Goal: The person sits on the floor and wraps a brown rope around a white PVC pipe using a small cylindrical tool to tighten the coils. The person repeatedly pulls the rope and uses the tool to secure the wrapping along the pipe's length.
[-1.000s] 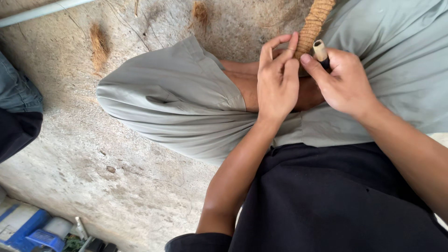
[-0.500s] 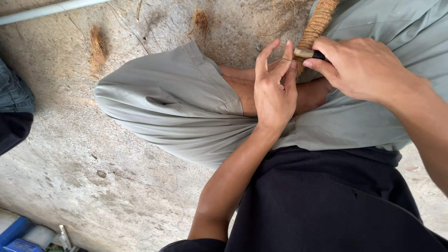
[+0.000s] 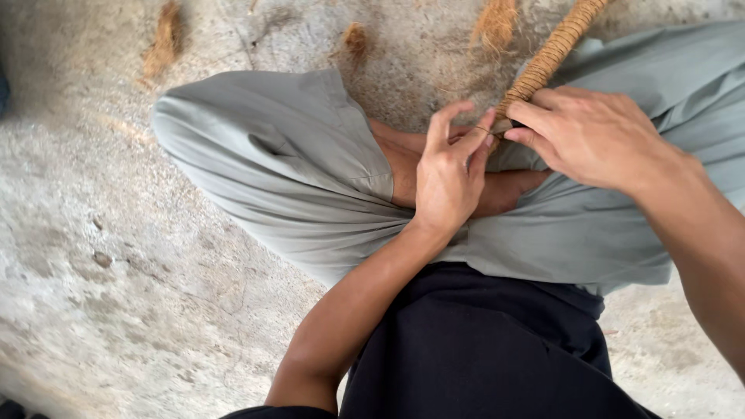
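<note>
Right hand [image 3: 594,140] gripping the near end of a fibre-wrapped stick [image 3: 549,56] above the lap, left hand [image 3: 448,172] pinching a thin strand [image 3: 475,132] beside it, grey trousers [image 3: 264,171], concrete floor [image 3: 116,295]

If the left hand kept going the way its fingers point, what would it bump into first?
Most likely the fibre-wrapped stick: the left hand points up toward its lower end, where the right hand grips it. Depth is unclear.
</note>
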